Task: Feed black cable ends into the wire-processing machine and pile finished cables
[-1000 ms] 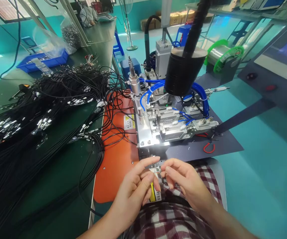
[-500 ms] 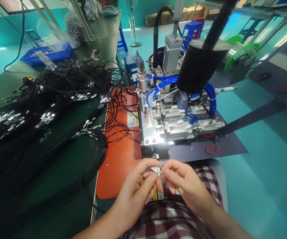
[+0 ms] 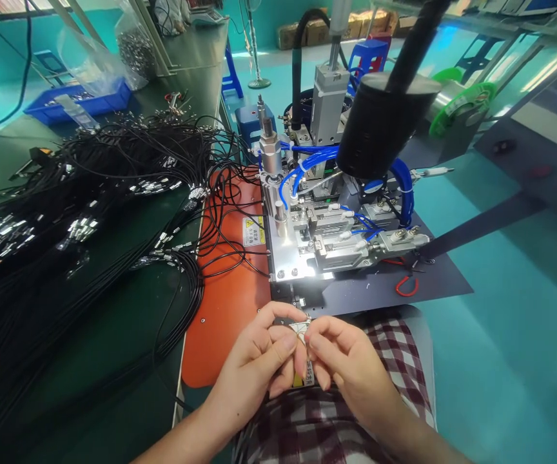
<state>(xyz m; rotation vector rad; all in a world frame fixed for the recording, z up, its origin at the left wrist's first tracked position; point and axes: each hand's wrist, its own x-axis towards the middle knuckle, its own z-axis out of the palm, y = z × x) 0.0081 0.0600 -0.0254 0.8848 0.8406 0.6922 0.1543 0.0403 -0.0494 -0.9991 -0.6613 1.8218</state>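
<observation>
My left hand [image 3: 259, 357] and my right hand [image 3: 343, 357] meet just in front of my checked shirt, fingertips pinched together. Between them is a small metal part with fine wire ends [image 3: 302, 328]; both hands grip it. A thin black cable [image 3: 172, 335] runs from the left hand toward the bench. Right behind the hands stands a small machine with a silver fixture plate [image 3: 283, 258], blue air hoses [image 3: 302, 171] and a black lamp head [image 3: 380, 125].
An orange mat [image 3: 230, 303] lies under the machine's left side. A big heap of black cables with metal ends [image 3: 66, 219] covers the green bench at left. A blue tray [image 3: 82, 103] and a bag of metal parts [image 3: 136, 55] sit at the back. A solder spool [image 3: 457, 106] stands right.
The hands have drawn closer together and a little lower, still pinching the small part. The view shifted slightly.
</observation>
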